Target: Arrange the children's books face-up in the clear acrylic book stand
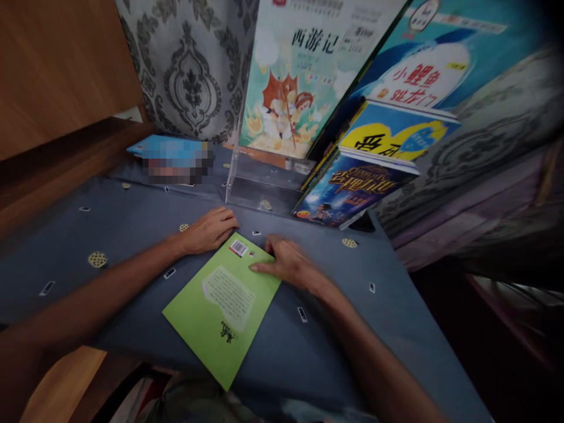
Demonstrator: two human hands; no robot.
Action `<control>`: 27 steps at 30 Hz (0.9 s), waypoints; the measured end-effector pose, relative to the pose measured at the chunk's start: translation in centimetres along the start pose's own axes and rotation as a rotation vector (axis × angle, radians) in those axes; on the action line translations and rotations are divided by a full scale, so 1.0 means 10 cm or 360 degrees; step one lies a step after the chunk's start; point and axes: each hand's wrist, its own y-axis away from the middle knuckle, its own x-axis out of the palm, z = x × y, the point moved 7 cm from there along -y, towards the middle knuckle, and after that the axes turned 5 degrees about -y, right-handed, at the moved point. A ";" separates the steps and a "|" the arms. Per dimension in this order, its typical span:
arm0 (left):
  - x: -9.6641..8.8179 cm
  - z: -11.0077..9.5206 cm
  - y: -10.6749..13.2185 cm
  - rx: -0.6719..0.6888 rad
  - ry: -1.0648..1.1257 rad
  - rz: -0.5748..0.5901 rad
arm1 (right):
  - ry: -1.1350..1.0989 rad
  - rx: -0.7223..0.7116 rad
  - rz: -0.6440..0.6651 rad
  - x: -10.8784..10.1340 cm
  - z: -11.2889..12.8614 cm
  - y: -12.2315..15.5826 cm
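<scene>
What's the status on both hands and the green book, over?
Right hand: thumb on green book. Left hand: beside its barcode end. Book barcode-up on grey cloth. Clear stand beyond, not touching it.

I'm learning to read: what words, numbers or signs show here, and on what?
"西游记": pale book
"小鲤鱼跳龙门": teal book
Probably "查理九世": navy book
Perhaps "爱", partly covered: yellow-blue book
Too small or blurred: print on the lime book, tablecloth labels, other cover print.
Pixelated: blue item.
</scene>
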 end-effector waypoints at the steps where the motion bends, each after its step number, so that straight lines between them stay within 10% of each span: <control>1: 0.00 0.00 0.00 0.0007 -0.0009 -0.0002 | -0.0025 0.0012 0.0022 0.00 -0.01 0.00; 10: -0.01 -0.01 0.00 -0.0003 0.0014 -0.0006 | -0.0535 -0.0146 0.0144 0.09 -0.11 -0.10; 17: -0.02 0.06 0.01 -0.0044 0.0096 -0.0046 | -0.0247 -0.0227 0.0026 -0.31 -0.03 -0.44; 27: 0.04 0.13 0.04 -0.0067 0.0245 -0.0044 | -0.0016 -0.0155 0.0072 0.19 0.07 0.10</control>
